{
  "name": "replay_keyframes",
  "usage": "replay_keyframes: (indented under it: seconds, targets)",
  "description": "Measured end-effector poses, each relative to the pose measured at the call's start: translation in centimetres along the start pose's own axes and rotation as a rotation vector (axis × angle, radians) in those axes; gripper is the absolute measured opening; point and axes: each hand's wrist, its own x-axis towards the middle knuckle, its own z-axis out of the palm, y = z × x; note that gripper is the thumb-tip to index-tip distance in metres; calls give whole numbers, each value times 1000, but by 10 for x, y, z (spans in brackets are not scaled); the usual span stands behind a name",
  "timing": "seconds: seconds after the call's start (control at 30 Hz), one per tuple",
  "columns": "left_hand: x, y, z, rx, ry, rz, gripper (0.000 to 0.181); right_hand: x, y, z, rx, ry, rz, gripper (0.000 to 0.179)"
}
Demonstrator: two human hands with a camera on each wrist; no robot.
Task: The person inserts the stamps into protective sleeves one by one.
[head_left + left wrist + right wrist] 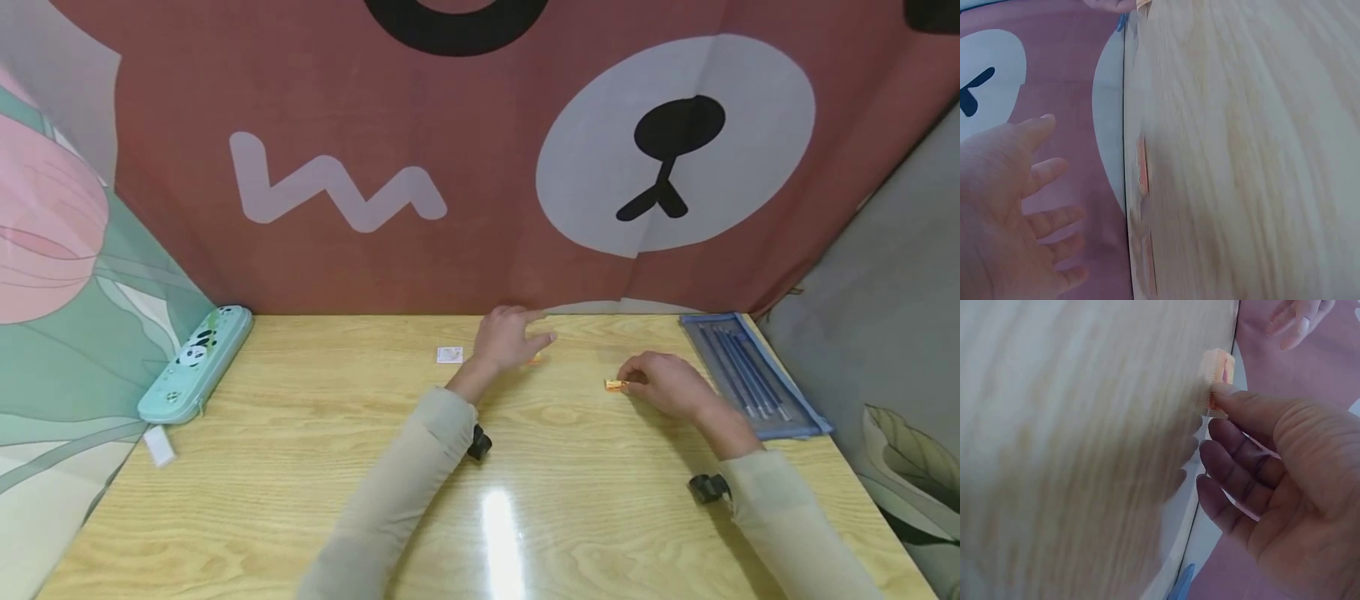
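My right hand (pixel 663 383) pinches a small orange stamp (pixel 615 385) between thumb and fingertips, close over the table. In the right wrist view the stamp (pixel 1219 372) shows a toothed edge, and the thumb covers its lower part. My left hand (pixel 506 337) hovers near the back of the table with fingers spread, holding nothing. Beneath it, another small orange piece (pixel 536 358) is partly hidden. Seen from the left wrist, two flat pieces lie on the wood, one orange (pixel 1142 167) and one paler (pixel 1150 265). A whitish stamp with a picture (pixel 450 355) lies left of that hand.
A light-green panda pencil case (pixel 197 367) lies at the table's left edge, with a white block (pixel 159 446) beside it. On the right is a blue mesh pouch (pixel 750 375) of pencils. A printed cloth (pixel 450 267) hangs along the back edge of the wooden table (pixel 300 467).
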Motion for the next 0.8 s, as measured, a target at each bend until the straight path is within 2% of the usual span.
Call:
replay_keyframes:
  seconds: [0.1,0.27,0.4,0.53,0.67,0.8]
  targets:
    - [2,6,4,10,-7,19,51,-2,1,0,-1,25,-7,10]
    - [5,16,10,8,-42,49,50,-7,4,-4,39,83,30,12]
    - [8,22,13,8,-68,41,48,-9,3,-12,91,126,33,14]
    - [10,24,16,25,-75,33,46,-10,-3,-22,155,122,45,19]
    - [13,24,20,40,-83,47,45,-10,-9,-31,248,106,105,27]
    - [16,26,21,63,-102,32,45,-11,-11,-37,301,132,138,33]
